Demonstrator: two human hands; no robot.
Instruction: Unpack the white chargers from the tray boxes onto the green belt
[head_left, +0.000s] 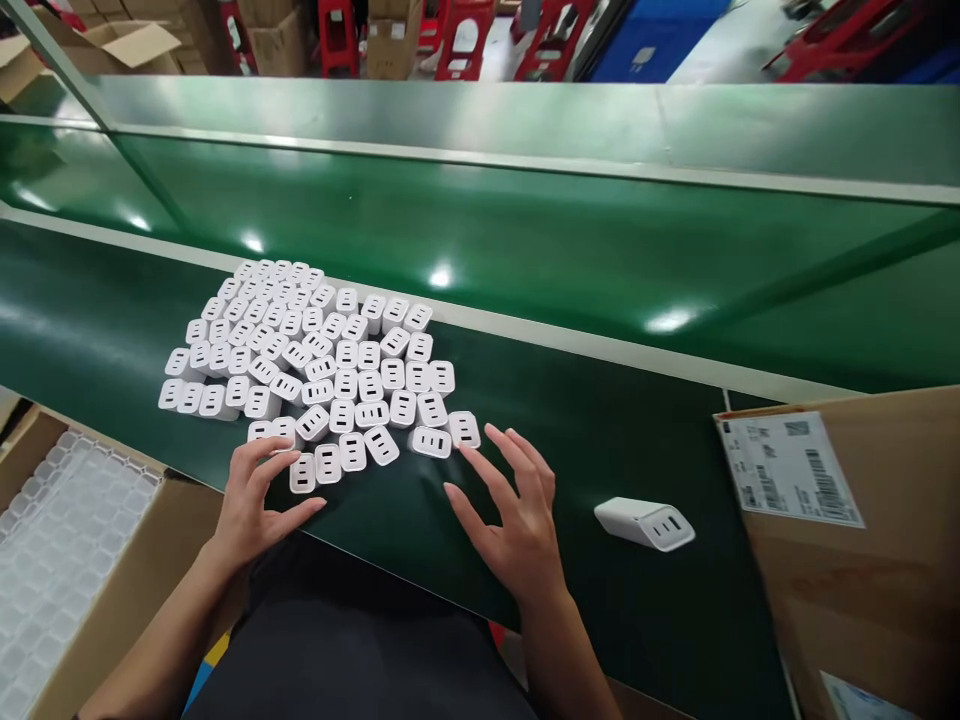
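Many white charger housings [346, 384] with slots on top stand upright in a loose cluster on the green bench. My left hand [259, 490] is at the cluster's front left corner, fingers apart, fingertips at a front housing [303, 473]. At the right front side, my right hand [510, 505] is spread, with its fingertips close to another housing [464, 430]; whether they touch it I cannot tell. One separate white charger housing [645, 524] lies on its side to the right of my right hand.
A carton [855, 560] with labels stands at the right. At the lower left is an open carton [150, 550] holding clear plastic trays [71, 560]. Behind the bench [525, 400] runs a green conveyor belt [540, 240]. Red stools [465, 40] and a blue bin [652, 40] stand beyond.
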